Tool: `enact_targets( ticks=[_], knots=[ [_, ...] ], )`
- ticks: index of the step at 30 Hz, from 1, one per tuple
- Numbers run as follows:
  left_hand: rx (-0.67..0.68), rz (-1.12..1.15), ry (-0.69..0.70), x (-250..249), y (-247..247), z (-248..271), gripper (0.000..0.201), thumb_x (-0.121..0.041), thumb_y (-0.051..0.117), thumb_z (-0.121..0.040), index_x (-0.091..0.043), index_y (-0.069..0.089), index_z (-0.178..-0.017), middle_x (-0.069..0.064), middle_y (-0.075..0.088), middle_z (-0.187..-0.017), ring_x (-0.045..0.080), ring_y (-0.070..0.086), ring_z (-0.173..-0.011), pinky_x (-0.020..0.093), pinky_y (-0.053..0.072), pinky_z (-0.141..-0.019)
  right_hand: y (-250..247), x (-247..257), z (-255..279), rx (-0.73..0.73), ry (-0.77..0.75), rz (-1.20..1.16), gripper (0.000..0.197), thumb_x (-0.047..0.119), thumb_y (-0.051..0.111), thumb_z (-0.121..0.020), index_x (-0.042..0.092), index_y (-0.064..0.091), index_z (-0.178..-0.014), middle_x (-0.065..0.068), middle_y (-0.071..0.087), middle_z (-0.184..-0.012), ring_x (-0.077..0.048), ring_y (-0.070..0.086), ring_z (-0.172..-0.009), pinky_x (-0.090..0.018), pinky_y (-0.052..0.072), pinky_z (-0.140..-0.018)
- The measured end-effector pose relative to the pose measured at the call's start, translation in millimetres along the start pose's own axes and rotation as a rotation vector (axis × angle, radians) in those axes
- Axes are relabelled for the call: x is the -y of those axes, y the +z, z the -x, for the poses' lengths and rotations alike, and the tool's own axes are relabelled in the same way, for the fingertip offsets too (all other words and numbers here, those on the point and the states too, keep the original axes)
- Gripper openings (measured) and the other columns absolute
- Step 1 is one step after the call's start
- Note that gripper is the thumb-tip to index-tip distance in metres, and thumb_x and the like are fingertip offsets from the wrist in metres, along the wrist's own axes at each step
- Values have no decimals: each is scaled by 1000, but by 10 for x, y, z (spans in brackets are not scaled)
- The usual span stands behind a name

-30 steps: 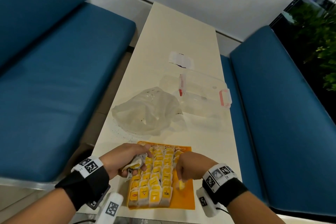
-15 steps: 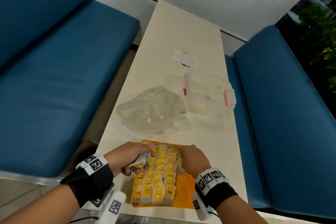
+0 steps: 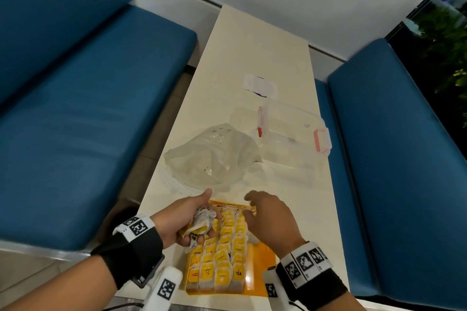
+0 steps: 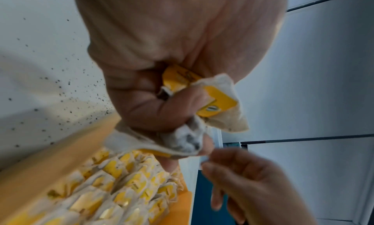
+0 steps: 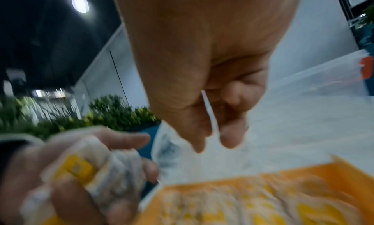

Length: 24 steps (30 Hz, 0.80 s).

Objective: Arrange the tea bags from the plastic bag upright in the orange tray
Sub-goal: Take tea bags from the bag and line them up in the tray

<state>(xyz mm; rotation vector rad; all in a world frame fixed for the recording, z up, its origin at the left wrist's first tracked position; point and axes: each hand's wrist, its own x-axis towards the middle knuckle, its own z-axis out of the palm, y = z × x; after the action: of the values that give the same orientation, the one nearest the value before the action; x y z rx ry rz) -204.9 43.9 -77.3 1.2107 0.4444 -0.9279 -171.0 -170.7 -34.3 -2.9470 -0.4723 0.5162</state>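
The orange tray (image 3: 262,260) lies at the table's near edge, with upright rows of yellow-tagged tea bags (image 3: 225,255) filling its left part. My left hand (image 3: 202,222) is at the tray's far left corner and grips a crumpled bunch of tea bags (image 4: 218,103), thumb stretched out. My right hand (image 3: 252,206) hovers over the tray's far end, fingers curled. In the right wrist view a thin white paper piece (image 5: 210,114) sits pinched between its thumb and forefinger. The clear plastic bag (image 3: 214,159) lies slack just beyond the tray.
A clear lidded container (image 3: 293,139) with red clasps stands right of the bag, with a white paper (image 3: 260,84) farther back. Dark crumbs (image 3: 171,182) speckle the table (image 3: 252,45) near the bag. Blue benches (image 3: 75,134) flank the narrow table.
My right hand has lifted off the rows in the tray and moved to the tray's far end, nearer my left hand. My left hand has turned palm up with its thumb out.
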Motion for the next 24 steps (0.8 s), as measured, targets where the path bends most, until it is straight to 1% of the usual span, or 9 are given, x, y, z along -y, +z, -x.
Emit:
enact_targets(
  ticks=[2,4,6,8,10,14,19,21,24],
  knots=[
    [7,15,-4,-31,47,-12,67,-71,38,-95,-15,73,-106,15,67,-83,19,54,-53,17,27,-42,-160,186,105,-43,-272,-163,37,39,60,-89,35,56,-125,14,55,-118,-11,62,-91,-32,53,-78],
    [0,40,21,-47,91,-25,60,-70,43,-94,-18,71,-103,8,61,-73,16,50,-50,18,25,-43,-241,389,190,-14,-488,-173,38,39,61,-88,40,51,-126,14,51,-123,-11,61,-93,-30,52,-71],
    [-2,52,60,-67,136,-35,51,-67,46,-94,-20,65,-91,1,47,-61,12,40,-46,19,23,-45,-194,497,191,-19,-613,-94,36,30,60,-88,37,55,-123,9,54,-125,-18,61,-97,-33,52,-65],
    [-25,64,50,-97,182,-35,47,-64,45,-96,-22,58,-78,-3,41,-56,11,37,-46,20,22,-45,-108,528,133,-48,-673,3,29,22,58,-86,28,65,-114,2,59,-114,-24,61,-91,-35,51,-53],
    [-43,72,38,-126,208,-33,49,-63,45,-97,-23,57,-71,-3,45,-53,12,43,-45,21,26,-46,-44,510,84,-66,-691,54,26,20,59,-83,25,69,-106,1,61,-106,-25,60,-86,-33,47,-46],
    [-41,105,23,-154,220,-25,49,-63,45,-97,-22,62,-75,-2,51,-57,14,51,-48,22,32,-52,-24,456,72,-126,-698,23,24,23,50,-80,21,69,-94,2,62,-99,-23,62,-82,-31,48,-44],
    [-39,176,-6,-197,217,2,50,-61,48,-97,-19,64,-73,1,55,-58,19,56,-51,19,33,-45,-31,354,82,-165,-578,-224,13,24,59,-87,22,68,-96,8,59,-104,-16,62,-87,-33,54,-61],
    [-11,181,-12,-205,206,-1,54,-63,47,-96,-18,68,-75,5,61,-66,22,59,-57,19,32,-46,-40,310,73,-152,-502,-375,8,23,62,-89,22,68,-95,10,58,-98,-10,61,-81,-27,51,-66],
    [40,207,1,-201,174,-32,54,-64,46,-95,-17,71,-88,12,66,-78,22,58,-58,18,30,-45,-57,253,53,-201,-349,-580,4,17,68,-87,21,66,-88,10,61,-84,-7,61,-71,-16,45,-64]
  ],
)
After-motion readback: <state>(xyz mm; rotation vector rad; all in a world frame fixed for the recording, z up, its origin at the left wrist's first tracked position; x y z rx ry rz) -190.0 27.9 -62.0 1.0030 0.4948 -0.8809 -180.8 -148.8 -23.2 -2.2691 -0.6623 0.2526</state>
